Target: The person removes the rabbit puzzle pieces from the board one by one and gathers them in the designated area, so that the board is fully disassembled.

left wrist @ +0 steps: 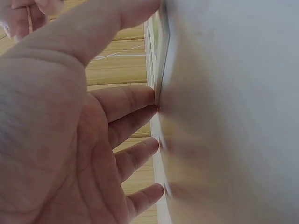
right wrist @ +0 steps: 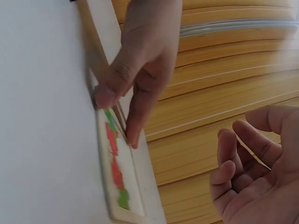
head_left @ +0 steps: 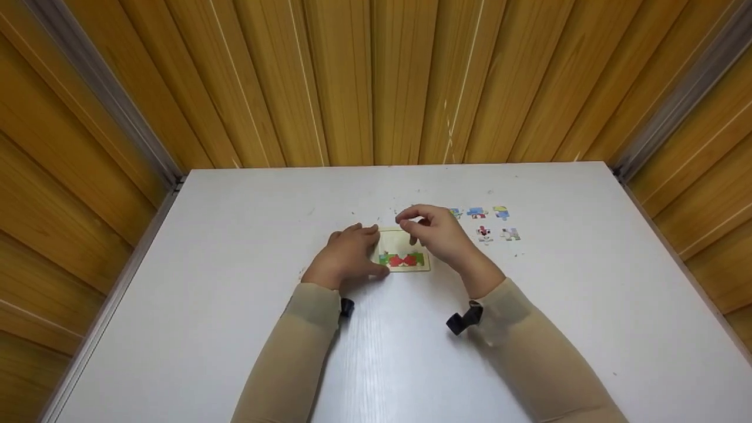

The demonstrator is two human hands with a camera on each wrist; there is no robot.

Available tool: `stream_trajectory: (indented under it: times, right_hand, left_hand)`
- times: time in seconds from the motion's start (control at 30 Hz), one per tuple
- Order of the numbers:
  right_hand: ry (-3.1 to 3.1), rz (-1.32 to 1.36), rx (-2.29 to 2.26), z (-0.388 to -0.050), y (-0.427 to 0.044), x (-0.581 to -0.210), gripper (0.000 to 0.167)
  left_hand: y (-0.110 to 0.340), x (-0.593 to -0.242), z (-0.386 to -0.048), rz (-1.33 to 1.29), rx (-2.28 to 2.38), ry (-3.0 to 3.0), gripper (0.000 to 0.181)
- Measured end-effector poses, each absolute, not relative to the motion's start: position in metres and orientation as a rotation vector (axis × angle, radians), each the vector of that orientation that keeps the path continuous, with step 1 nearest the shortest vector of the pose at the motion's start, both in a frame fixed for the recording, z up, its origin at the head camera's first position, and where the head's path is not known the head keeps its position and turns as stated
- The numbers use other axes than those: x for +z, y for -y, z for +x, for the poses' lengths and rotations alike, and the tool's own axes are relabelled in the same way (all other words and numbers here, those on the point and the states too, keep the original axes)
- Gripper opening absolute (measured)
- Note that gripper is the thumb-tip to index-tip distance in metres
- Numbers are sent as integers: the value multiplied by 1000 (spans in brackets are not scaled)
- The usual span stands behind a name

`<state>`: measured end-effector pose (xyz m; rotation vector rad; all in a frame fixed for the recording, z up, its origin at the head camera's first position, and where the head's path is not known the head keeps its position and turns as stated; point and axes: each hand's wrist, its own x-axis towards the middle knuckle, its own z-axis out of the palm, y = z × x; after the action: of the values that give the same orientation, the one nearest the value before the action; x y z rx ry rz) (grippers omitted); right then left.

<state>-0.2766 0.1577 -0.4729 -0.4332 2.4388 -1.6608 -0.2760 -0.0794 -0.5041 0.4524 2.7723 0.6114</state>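
Behind and at both sides: yellow-brown slatted wooden wall (head_left: 341, 82). Below: white rectangular table (head_left: 176, 294). Over both forearms: beige long sleeves (head_left: 294, 352). Left hand (head_left: 348, 254): fingers extended and spread, thumb against near edge of pale, roughly square wooden puzzle tray (head_left: 395, 241), index fingertip at far-left corner, remaining fingertips down on tabletop. Right hand (head_left: 439, 232): raised over right part of tray, fingers curled, thumb and index tips close together; cannot tell if holding anything between them. Tray: on tabletop between both hands, near middle of table. Inside, along near edge: row of red and green jigsaw pieces (head_left: 402, 260). Beyond right hand, to its right: five loose multicoloured jigsaw pieces (head_left: 500, 212), three in farther row, leftmost partly hidden by hand, two in nearer row.
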Motion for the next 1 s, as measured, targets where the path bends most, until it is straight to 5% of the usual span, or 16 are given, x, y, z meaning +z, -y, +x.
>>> stream_trajectory:
  times: [0.53,1.0]
  right_hand:
    - [-2414,-377,-1474,-282,-146,-513,40]
    - [-2621,-668,-1057,-276,-142,-523,41]
  left_hand:
    - [81,-504,-279,504,530,-2762,89]
    - [82,-504,-279,556,531,-2765,86]
